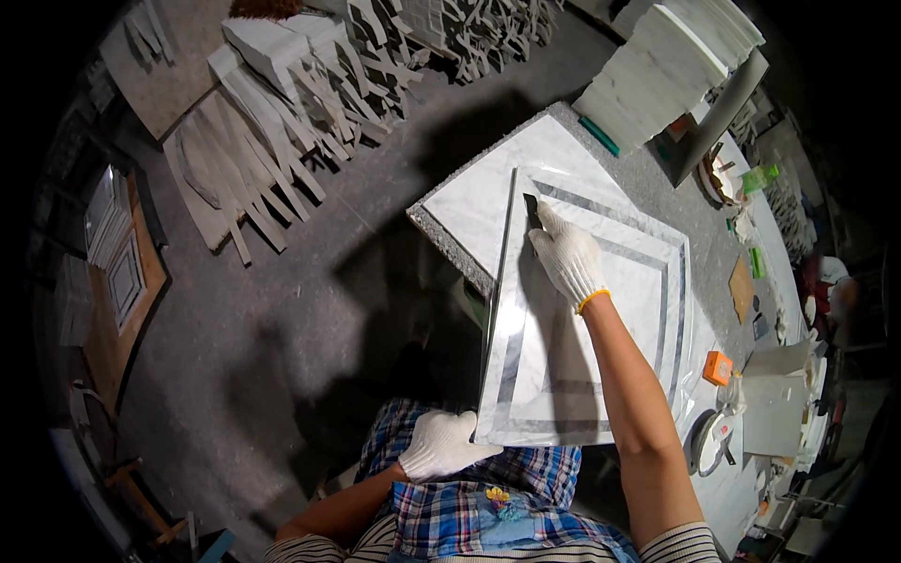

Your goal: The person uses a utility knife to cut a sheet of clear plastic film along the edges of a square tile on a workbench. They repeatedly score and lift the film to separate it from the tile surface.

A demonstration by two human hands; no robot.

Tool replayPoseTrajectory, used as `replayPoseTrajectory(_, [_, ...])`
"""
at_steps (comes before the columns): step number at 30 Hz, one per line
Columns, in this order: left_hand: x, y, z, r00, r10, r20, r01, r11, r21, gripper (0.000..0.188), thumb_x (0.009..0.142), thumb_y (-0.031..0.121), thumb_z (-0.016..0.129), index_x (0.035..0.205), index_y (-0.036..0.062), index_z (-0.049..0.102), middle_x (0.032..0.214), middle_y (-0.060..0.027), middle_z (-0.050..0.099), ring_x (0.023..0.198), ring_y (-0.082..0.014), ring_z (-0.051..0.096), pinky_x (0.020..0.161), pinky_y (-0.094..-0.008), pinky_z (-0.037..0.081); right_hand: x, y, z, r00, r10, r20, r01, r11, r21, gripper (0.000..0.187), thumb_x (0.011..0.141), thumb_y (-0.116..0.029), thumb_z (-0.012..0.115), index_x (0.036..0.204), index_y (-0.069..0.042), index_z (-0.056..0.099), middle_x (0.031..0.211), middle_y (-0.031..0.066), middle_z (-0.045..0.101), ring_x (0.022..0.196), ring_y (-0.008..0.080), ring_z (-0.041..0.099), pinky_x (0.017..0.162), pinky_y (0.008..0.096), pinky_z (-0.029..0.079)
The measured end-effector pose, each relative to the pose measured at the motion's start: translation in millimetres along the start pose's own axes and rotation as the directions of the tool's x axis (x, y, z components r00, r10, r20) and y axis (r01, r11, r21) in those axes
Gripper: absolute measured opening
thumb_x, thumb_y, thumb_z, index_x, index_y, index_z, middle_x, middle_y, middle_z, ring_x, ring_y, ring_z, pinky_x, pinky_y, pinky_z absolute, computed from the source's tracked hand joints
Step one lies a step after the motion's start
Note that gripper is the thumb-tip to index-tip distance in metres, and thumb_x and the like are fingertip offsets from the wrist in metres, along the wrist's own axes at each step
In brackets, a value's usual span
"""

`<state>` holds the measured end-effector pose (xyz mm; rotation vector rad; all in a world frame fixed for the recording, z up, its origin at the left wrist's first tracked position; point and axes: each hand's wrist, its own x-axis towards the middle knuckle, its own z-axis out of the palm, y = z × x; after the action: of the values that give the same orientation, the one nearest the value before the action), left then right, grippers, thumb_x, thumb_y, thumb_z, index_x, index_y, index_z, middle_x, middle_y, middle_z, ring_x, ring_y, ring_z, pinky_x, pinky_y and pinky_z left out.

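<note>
A white marble panel [554, 347] with grey inlaid bands lies tilted on the workbench, its near edge reaching over my lap. My left hand [439, 447], in a white knit glove, is closed at the panel's near left corner; some of its fingers are hidden. Over the panel's far left part, my gloved right hand [569, 255] pinches a small dark flat blade [532, 208] against or just above the grey band; contact is unclear. Beneath the panel is a plain white marble slab [497, 174].
Stacked marble pieces [657, 75] stand at the far right of the speckled bench [568, 127]. An orange box [718, 368] and a bowl [710, 443] with white paste sit to the right. Stone strips [272, 178] are piled across the floor [244, 328]; framed panels [125, 280] lie left.
</note>
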<state>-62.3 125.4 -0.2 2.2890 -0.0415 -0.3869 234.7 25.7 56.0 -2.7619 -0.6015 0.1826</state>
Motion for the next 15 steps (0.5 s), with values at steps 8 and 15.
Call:
replayPoseTrajectory(8, [-0.3,-0.5,-1.9,0.999,0.029,-0.030,-0.031,0.997,-0.066,0.056,0.080,0.058,0.074,0.085,0.0027,0.071,0.063,-0.0139,0.066,0.053,-0.0279,0.066,0.055,-0.0389,0.053,5.3,-2.5,3.7,0.996,0.085,-0.019,-0.085,0.996,-0.010,0.053,0.092,-0.029,0.059,0.142,-0.013,0.056,0.115,0.0199,0.070,0.105,0.0383,0.067,0.091,0.0436,0.052])
replayPoseTrajectory(15, [1.0,-0.5,0.6,1.000,-0.029,0.001,0.029,0.999,-0.035,0.062,0.075,0.067,0.075,0.081,0.0060,0.070,0.062,-0.0137,0.066,0.055,-0.0296,0.066,0.054,-0.0401,0.051,-0.7,-2.2,7.6,0.999,-0.007,-0.031,0.008,1.000,0.030,0.045,0.093,-0.029,0.054,0.136,-0.018,0.053,0.099,0.0228,0.071,0.093,0.0436,0.067,0.079,0.0522,0.053])
